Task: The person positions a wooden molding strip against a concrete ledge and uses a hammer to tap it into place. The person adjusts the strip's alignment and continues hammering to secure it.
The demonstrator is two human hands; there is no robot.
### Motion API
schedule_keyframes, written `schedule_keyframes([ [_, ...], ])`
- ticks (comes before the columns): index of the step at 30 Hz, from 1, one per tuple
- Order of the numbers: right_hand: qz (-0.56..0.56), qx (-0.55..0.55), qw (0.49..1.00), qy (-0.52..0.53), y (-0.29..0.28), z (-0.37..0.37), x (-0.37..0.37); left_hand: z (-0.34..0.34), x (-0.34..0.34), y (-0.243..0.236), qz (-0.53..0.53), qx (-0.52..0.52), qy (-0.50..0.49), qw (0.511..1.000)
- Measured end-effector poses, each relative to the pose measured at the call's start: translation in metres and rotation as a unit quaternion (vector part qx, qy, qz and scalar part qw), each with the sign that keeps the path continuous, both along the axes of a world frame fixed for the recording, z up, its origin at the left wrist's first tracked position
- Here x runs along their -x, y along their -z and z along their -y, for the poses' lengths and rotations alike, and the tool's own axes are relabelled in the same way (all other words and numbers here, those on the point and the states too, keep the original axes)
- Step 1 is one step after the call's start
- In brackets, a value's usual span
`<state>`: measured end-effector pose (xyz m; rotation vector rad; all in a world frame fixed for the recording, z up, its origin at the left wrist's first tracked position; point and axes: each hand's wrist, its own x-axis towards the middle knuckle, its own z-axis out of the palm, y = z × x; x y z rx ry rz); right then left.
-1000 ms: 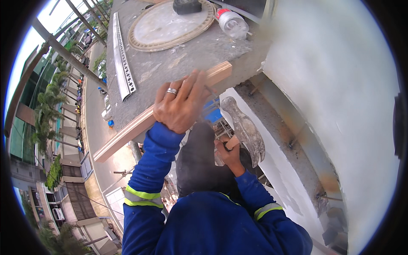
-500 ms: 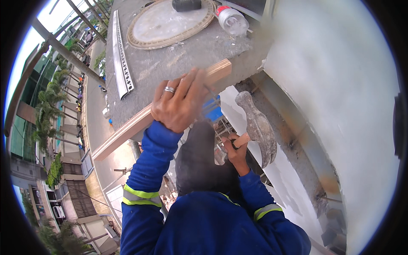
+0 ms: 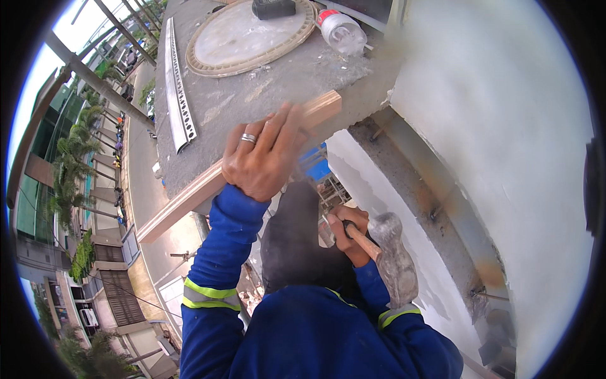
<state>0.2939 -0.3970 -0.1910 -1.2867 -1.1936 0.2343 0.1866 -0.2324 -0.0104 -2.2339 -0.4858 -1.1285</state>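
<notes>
A long, pale wooden strip (image 3: pixel 183 201) runs slantwise along the front edge of the concrete ledge (image 3: pixel 230 104). My left hand (image 3: pixel 262 155), with a ring on one finger, is closed over its middle; the fingertips blur at the far side. Lower and to the right, my right hand (image 3: pixel 346 232) grips a hammer (image 3: pixel 396 262) by its wooden handle. The worn grey hammer head hangs beside my right forearm, clear of the strip. A black loop shows by the fingers of that hand, and what it belongs to is unclear.
On the ledge lie a perforated metal strip (image 3: pixel 180 95), a round whitish lid (image 3: pixel 227 44) with a black object (image 3: pixel 273 8) on it, and a clear plastic bottle (image 3: pixel 344 31). A pale wall (image 3: pixel 492 126) rises at right. Far below on the left runs a street (image 3: pixel 142 170).
The hammer has swung down and toward me, its head dropping from beside the strip's end to beside my right forearm. My left hand and the wooden strip stay nearly in place.
</notes>
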Motion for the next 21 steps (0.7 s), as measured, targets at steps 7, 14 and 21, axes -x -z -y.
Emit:
schedule_keyframes([
  [7, -0.136, 0.019, 0.99, 0.01, 0.002, -0.017, 0.008, 0.002, 0.001, 0.0, 0.003, -0.001, 0.002, 1.0],
  [14, -0.098, -0.115, 0.987, -0.056, 0.011, -0.015, -0.003, 0.001, -0.001, -0.001, 0.005, -0.002, 0.004, 1.0],
  [21, -0.089, 0.033, 0.995, 0.005, 0.007, -0.015, 0.001, 0.002, -0.001, -0.001, 0.011, 0.001, -0.007, 1.0],
])
